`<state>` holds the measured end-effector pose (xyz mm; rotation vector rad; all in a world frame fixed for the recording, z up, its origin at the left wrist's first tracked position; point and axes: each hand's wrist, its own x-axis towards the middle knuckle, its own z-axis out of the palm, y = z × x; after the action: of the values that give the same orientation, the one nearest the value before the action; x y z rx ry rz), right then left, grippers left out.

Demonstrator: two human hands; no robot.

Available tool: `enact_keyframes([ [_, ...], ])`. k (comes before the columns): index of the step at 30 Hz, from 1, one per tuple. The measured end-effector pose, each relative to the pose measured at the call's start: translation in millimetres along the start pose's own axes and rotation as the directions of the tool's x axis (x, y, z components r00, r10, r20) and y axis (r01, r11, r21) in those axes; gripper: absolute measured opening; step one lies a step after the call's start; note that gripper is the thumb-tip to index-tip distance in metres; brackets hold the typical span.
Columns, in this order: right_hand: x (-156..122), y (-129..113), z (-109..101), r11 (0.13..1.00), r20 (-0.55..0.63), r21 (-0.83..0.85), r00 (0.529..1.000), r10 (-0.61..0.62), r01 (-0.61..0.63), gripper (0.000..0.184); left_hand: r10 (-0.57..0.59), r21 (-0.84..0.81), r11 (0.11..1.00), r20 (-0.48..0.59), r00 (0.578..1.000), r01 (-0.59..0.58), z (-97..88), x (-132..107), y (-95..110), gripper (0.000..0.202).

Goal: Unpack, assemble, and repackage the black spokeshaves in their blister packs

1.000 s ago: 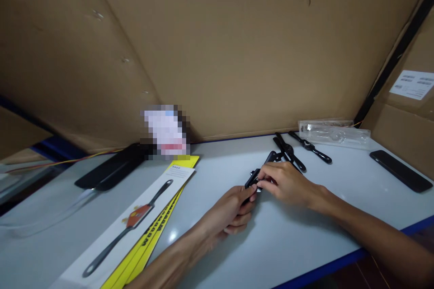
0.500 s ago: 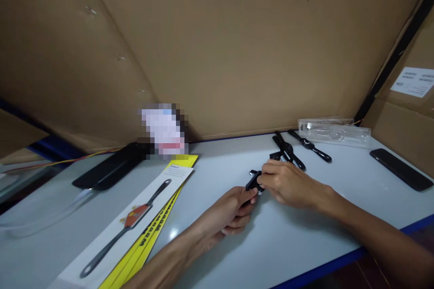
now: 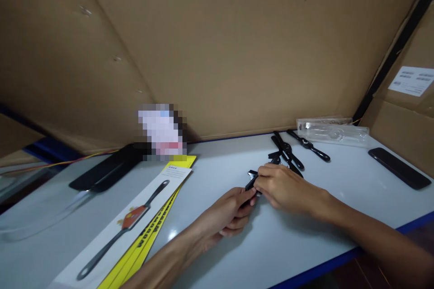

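- Brown cardboard [image 3: 230,54] is standing behind a pale tabletop [image 3: 217,156].
- A black tool [image 3: 250,184] is sitting between both hands, over the tabletop.
- The left hand [image 3: 234,210] is gripping its near end; the right hand [image 3: 286,187] is pinching it farther along, partly hiding it.
- Loose black tools [image 3: 287,148] are lying just beyond.
- Clear packaging [image 3: 334,133] is resting behind these.

Cardboard walls [image 3: 220,54] and clear packaging [image 3: 335,134] suggest a workshop, perhaps.

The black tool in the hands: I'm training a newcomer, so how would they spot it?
On the pale table, find the left hand and right hand, close together. The black tool is between their fingers; unlike the loose black pieces lying farther back, it is held.
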<state>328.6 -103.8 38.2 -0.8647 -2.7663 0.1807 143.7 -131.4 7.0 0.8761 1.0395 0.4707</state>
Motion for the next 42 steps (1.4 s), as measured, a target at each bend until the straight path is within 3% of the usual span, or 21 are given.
enact_keyframes([
  [4,1.3,-0.8,7.1,0.948,-0.088,0.26,0.973,0.214,-0.185,0.016,0.001,0.012,1.0,0.021,1.0,-0.001,0.7,0.3,1.3,0.042],
  [7,4.0,-0.3,10.9,0.843,-0.056,0.457,0.937,0.346,-0.284,0.012,0.003,0.011,1.0,0.028,1.0,-0.003,1.5,0.8,1.8,0.041],
  [10,6.7,0.6,12.0,0.764,-0.028,0.546,0.903,0.428,-0.345,0.011,-0.012,0.017,1.0,0.015,1.0,0.011,2.2,0.2,1.8,0.039],
  [12,7.7,1.3,12.2,0.756,-0.037,0.547,0.891,0.452,-0.36,0.011,-0.019,0.025,1.0,0.007,1.0,0.018,2.4,-0.7,1.7,0.038],
  [21,6.7,3.6,9.2,0.764,-0.064,0.571,0.912,0.405,-0.3,0.015,-0.012,0.011,1.0,0.01,1.0,0.012,0.9,0.8,-0.7,0.04],
  [26,0.0,17.7,2.6,0.861,-0.153,0.5,0.968,0.201,-0.1,0.014,0.001,-0.013,1.0,0.019,1.0,-0.001,-1.4,1.0,-1.9,0.041],
  [30,-5.9,25.6,-4.0,0.905,-0.07,0.426,0.997,0.028,0.005,0.018,-0.016,-0.018,1.0,0.03,0.999,0.016,-3.3,1.5,-3.0,0.041],
  [34,-7.0,21.8,-3.2,0.953,-0.07,0.295,0.994,0.09,-0.065,0.009,-0.009,-0.016,1.0,0.012,1.0,0.009,-3.3,1.7,-4.1,0.043],
  [42,-6.5,19.4,3.3,0.969,-0.138,0.235,0.984,0.11,-0.075,0.031,0.001,-0.007,1.0,-0.012,1.0,-0.001,-2.0,0.9,-2.5,0.043],
])
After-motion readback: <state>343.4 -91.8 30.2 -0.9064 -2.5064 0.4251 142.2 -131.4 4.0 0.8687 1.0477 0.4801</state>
